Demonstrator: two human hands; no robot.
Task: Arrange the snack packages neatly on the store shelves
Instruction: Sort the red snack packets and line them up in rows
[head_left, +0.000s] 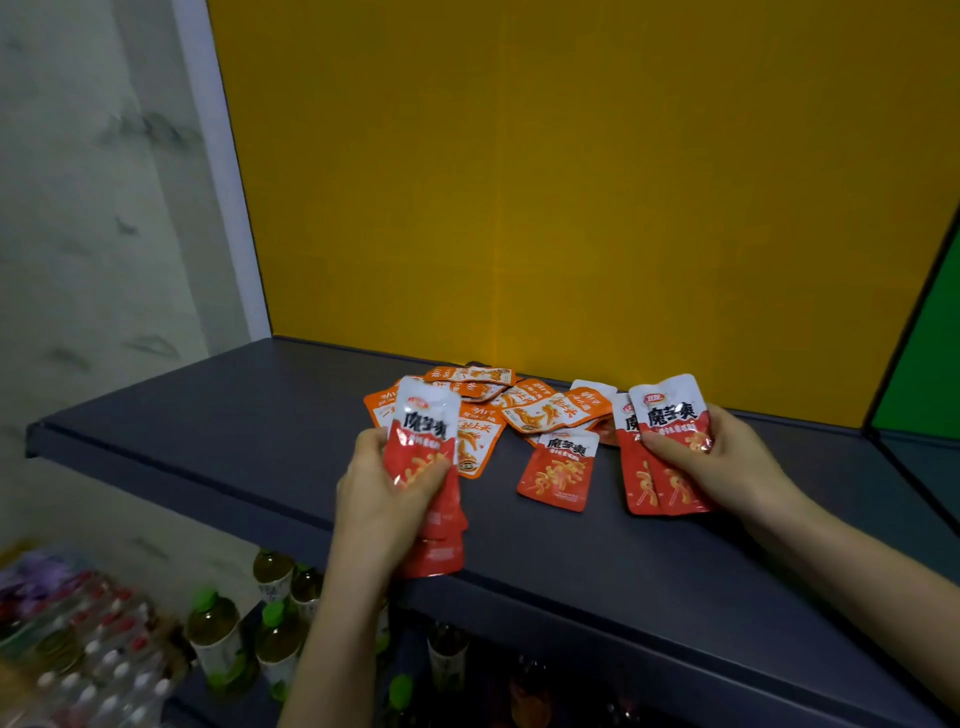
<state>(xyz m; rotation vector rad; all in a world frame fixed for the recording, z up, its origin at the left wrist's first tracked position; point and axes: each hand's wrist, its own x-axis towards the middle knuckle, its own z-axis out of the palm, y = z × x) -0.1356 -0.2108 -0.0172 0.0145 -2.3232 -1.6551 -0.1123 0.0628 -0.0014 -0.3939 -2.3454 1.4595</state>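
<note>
My left hand (387, 499) grips a stack of red-and-white snack packs (427, 431), held upright over the front of the dark grey shelf (218, 415). My right hand (722, 462) holds two or three more of the same red packs (670, 415), fanned and upright. One red pack (561, 470) lies flat on the shelf between my hands. Behind it, a loose pile of orange snack packs (498, 410) lies scattered against the back of the shelf.
A yellow panel (571, 182) backs the shelf, with a green panel (930, 374) at the right. A marbled wall (93, 208) stands to the left. Below the shelf are green-capped tea bottles (218, 634) and wrapped bottle packs (78, 654).
</note>
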